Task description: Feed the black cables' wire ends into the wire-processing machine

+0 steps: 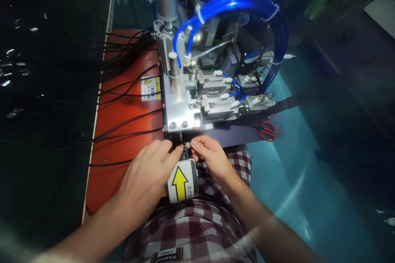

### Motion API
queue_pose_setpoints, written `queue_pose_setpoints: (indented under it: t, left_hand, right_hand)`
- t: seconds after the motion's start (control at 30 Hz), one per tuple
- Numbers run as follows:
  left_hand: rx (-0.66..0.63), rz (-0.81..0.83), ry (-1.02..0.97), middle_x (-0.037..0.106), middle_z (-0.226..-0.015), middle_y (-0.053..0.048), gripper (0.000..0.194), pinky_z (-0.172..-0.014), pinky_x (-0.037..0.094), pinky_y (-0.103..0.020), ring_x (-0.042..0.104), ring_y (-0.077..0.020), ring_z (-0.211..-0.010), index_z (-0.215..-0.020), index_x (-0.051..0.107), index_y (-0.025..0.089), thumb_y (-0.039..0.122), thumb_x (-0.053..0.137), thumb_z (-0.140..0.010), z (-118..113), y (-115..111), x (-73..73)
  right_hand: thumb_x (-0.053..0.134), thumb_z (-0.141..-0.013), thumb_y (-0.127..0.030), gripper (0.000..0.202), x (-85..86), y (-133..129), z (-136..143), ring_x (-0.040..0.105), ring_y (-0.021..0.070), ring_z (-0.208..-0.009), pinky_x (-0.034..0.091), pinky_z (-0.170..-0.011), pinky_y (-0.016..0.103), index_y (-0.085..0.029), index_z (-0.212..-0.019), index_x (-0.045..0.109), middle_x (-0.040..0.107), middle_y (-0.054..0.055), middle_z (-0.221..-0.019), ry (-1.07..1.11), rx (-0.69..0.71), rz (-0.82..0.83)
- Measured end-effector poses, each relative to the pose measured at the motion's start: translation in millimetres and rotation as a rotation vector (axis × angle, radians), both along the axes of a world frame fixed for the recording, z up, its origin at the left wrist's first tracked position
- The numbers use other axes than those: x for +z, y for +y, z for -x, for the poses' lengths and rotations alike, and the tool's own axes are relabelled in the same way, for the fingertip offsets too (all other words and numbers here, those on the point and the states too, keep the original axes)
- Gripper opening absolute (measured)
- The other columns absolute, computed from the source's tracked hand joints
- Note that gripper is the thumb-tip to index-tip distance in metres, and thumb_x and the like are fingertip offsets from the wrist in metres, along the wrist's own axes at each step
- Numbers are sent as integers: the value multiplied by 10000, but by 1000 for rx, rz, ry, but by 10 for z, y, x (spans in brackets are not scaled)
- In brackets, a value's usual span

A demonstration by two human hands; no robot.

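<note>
At the near edge of the machine [180, 111], my left hand [151, 164] lies over the black front block with its fingers curled. Its index finger and thumb point toward a small slot, and what they press on is hidden. My right hand [212, 156] is closed in a pinch just right of that spot. At its fingertips is a tiny light-coloured part [187, 145], too small to name. Below the fingers sits a white label with a yellow arrow [180, 183] on a metal-edged block.
Thick blue air hoses [240, 2] arch over pneumatic cylinders [219, 107]. Black cables [123, 125] cross the orange surface [114, 148] at left. Red-handled scissors [266, 131] lie at right on the dark plate. A warning label [151, 88] is behind my left hand. The floor [277, 197] is teal.
</note>
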State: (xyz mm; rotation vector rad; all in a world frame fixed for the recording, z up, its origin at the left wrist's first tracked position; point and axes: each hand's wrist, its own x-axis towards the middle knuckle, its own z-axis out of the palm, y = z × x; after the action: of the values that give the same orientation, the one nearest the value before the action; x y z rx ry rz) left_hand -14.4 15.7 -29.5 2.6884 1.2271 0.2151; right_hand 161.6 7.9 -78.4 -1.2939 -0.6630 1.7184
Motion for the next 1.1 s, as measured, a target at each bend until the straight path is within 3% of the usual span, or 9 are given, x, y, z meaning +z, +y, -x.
queue_pose_setpoints:
  t: [0.17,0.43,0.63,0.9,1.1]
  left_hand:
    - [26,140,-155,601,-944,-87,333,-649,496,-322,551,-228,-826,-1098,621,182,61,426,-856,-8,29,24]
    - [17,153,-105,560,-955,-85,379,-687,479,-347,510,-229,-829,-1226,535,168,83,409,-879,-11,-16,-9]
    - [22,161,-188,564,-972,-73,371,-689,464,-340,494,-220,-829,-1213,538,187,83,386,-892,-1,6,-103]
    - [56,155,-140,583,-925,-101,302,-652,501,-401,507,-247,-779,-1161,575,145,129,433,-894,-89,-17,-67]
    - [138,173,-248,547,-1017,-103,314,-766,522,-352,544,-228,-934,-1161,577,162,120,396,-907,12,-68,-69]
  right_hand:
    - [638,-795,-441,302,5,-26,3,459,97,-505,357,-518,228,-169,-707,540,526,-39,-601,-19,-2,-66]
    - [610,-804,-424,264,36,-27,49,475,124,-526,398,-531,254,-194,-713,518,499,-42,-602,-152,-34,-166]
    - [635,-792,-414,271,20,-28,55,439,111,-507,356,-523,238,-184,-711,516,494,-50,-573,-70,-43,-106]
    - [681,-744,-386,286,43,-16,82,347,87,-475,271,-488,217,-172,-654,513,462,-64,-495,123,-67,77]
    - [692,-712,-405,295,43,-9,81,370,89,-486,279,-506,222,-173,-673,515,477,-61,-526,96,-56,25]
